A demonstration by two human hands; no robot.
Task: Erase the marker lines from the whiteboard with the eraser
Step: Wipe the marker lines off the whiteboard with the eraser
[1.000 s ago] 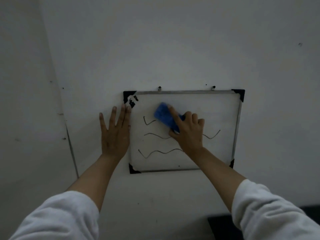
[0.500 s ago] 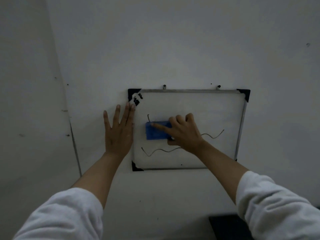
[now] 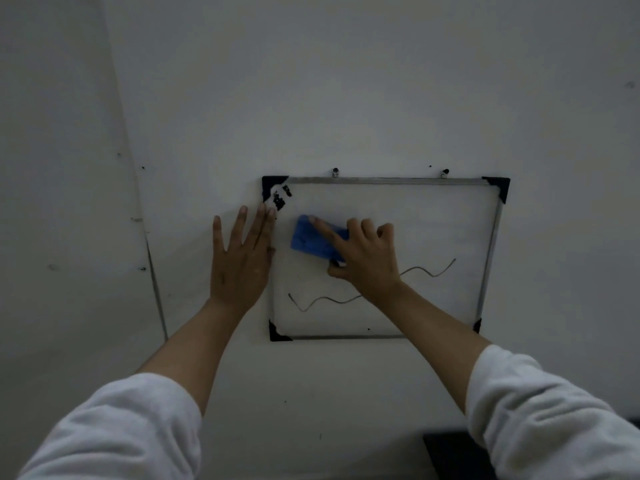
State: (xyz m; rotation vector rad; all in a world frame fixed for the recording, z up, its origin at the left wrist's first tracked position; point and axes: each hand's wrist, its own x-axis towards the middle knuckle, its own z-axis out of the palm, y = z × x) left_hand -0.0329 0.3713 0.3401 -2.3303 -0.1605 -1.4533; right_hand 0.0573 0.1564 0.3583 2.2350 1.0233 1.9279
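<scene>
Pressing flat against the upper left of the whiteboard (image 3: 433, 216), the blue eraser (image 3: 313, 241) lies under the right hand (image 3: 367, 259), whose index finger stretches along its top while the thumb pinches its lower edge; the eraser's right end is hidden beneath the palm. Two wavy marker lines (image 3: 325, 301) show below, each partly covered by the right wrist and forearm. The left hand (image 3: 240, 259) rests open, fingers spread wide, on the wall (image 3: 346, 81) and touches the board's left frame. Dim light blurs the black smudges near the top-left corner.
</scene>
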